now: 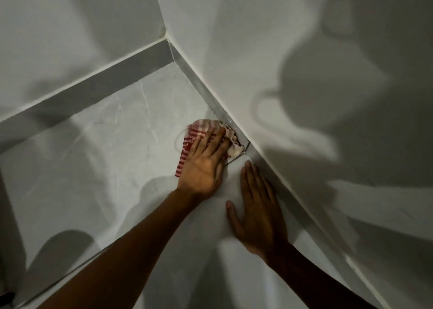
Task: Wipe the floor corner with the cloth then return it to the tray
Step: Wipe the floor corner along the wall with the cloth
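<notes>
Nearest you, your right hand (255, 210) is lying flat and open on the floor (105, 156), fingers spread, holding nothing, its little-finger edge running just beside the skirting (293, 196) along the right wall (257, 51). It looks like you are bracing on it.

Just beyond, your left hand (203, 165) is pressing palm-down on the cloth (199, 133), fingers extended over it rather than curled round it, so it is pinning, not gripping. The red-and-white striped cloth is bunched under the fingertips, its far edge touching the skirting where a tile joint (234, 161) meets the wall. Part of the cloth is trailing out left of the palm.

Step in hand: wiping, still underway by my read. The actual floor corner (172, 60) is sitting well beyond the cloth, where the left skirting (93, 90) meets the right one.

Next move probably calls for sliding the cloth along the skirting up into that corner while keeping pressure, then gathering it in a proper grasp. The tray is not in view, so you are going to need to turn to find it.
</notes>
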{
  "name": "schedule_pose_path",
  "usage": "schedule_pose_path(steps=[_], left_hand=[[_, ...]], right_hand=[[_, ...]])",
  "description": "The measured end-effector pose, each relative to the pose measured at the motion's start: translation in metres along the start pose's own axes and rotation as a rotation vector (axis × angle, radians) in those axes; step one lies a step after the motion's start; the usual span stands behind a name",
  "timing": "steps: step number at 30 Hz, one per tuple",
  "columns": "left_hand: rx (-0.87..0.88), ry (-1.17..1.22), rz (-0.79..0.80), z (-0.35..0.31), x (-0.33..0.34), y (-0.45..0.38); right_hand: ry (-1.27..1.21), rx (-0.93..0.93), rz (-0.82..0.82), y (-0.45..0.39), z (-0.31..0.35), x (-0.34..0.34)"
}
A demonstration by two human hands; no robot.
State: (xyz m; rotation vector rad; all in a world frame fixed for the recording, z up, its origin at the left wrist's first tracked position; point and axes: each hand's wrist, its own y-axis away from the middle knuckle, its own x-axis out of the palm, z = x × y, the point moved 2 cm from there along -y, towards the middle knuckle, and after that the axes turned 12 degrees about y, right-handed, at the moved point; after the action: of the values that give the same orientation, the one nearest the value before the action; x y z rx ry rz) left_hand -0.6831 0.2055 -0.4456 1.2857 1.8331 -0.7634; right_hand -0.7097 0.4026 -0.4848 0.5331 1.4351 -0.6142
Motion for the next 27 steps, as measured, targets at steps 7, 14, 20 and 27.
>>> schedule_pose_path(steps=[7, 14, 20, 27], left_hand=[[-0.27, 0.147, -0.201, -0.007, -0.002, -0.039], [0.082, 0.116, -0.01, -0.001, 0.0, 0.011], [-0.133, 0.156, -0.145, 0.017, -0.016, -0.031], [-0.161, 0.205, -0.117, 0.001, -0.012, -0.038]], right_hand=[[0.036, 0.009, 0.014, 0.0, 0.0, 0.0], [0.011, -0.017, -0.05, 0.002, 0.0, -0.001], [0.007, -0.011, -0.04, 0.0, 0.0, 0.001], [0.015, -0.021, -0.032, 0.001, 0.0, -0.001]])
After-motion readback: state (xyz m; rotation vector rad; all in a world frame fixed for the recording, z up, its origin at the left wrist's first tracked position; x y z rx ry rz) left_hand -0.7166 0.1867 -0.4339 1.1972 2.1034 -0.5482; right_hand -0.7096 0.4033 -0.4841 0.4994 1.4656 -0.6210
